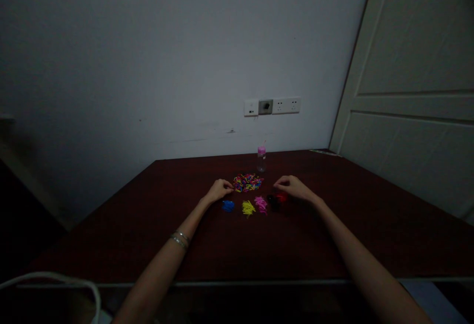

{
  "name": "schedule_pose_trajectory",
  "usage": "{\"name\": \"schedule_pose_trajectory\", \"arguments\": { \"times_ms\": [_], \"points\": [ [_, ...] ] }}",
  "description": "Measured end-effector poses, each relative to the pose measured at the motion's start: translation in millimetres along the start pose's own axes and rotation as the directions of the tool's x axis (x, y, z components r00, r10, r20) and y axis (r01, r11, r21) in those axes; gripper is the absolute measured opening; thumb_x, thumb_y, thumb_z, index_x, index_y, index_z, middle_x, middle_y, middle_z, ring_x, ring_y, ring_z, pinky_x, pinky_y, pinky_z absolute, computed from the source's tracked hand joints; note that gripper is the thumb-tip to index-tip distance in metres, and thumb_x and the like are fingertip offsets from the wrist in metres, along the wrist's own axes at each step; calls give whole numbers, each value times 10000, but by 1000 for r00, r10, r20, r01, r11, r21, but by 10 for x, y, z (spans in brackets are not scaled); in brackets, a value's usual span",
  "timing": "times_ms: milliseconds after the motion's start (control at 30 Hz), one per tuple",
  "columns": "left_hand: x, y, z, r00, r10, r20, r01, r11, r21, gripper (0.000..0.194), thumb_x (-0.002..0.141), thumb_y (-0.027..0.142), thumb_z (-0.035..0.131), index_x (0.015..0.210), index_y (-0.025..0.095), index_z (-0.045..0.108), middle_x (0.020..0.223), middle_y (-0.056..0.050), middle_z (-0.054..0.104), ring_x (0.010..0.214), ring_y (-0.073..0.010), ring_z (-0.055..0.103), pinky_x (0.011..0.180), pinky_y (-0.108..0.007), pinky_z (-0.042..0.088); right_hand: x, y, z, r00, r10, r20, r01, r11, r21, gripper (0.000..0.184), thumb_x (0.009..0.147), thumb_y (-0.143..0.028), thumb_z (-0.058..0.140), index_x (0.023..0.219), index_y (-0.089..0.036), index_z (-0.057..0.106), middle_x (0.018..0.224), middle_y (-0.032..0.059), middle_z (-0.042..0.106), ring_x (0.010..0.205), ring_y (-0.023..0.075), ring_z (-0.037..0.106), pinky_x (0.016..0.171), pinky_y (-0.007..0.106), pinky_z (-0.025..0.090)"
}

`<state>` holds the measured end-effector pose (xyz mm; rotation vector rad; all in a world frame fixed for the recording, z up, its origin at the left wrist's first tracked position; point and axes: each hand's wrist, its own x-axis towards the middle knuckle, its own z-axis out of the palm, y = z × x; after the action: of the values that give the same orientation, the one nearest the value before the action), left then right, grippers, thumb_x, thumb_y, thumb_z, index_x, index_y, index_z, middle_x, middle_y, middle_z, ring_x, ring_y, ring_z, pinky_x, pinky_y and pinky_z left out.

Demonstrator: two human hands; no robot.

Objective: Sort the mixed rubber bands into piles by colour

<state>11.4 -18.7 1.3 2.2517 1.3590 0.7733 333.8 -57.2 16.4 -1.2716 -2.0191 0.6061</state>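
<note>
A mixed pile of small, thin coloured pieces (248, 182) lies on the dark red-brown table; their exact kind is too small to tell. At its left edge is my left hand (219, 190), fingers pressed together by the pieces. My right hand (293, 187) is closed in a pinch right of the pile, above a red heap (282, 197). Whatever either hand holds is too small to make out. Nearer to me lie a blue heap (228, 206), a yellow heap (248, 208) and a pink heap (261, 204). A black heap (273, 201) sits beside the red one.
Behind the mixed pile stands a clear bottle (261, 162) with a pink lid. The wall at the back carries a row of sockets (286, 105). A pale door (411, 77) rises on the right. A white cable (55, 276) loops at the lower left.
</note>
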Motion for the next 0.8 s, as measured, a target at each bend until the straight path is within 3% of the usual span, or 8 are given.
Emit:
{"name": "schedule_pose_trajectory", "arguments": {
  "times_ms": [233,533,800],
  "points": [
    [84,12,53,997,79,22,-80,996,51,216,658,277,596,769,126,702,755,-55,668,685,-147,585,635,-217,418,7,19,7,1000,-15,12,15,1000,-28,276,713,-374,544,780,-152,693,837,70,678,768,202,613,727,302,468],
    [59,72,32,995,87,42,-89,995,44,181,668,190,544,723,106,694,748,-58,663,678,-135,581,641,-206,412,2,1,2,999,-3,34,5,998,-55,260,715,-337,541,797,-145,696,845,74,680,790,202,614,738,294,458],
    [-25,192,-106,992,37,117,-20,990,-138,196,644,208,561,729,79,681,701,-52,648,641,-124,546,618,-208,407,-1,-3,-1,999,19,46,-16,997,-73,282,722,-332,531,819,-124,695,873,92,680,801,204,615,751,294,462]
  ]
}}
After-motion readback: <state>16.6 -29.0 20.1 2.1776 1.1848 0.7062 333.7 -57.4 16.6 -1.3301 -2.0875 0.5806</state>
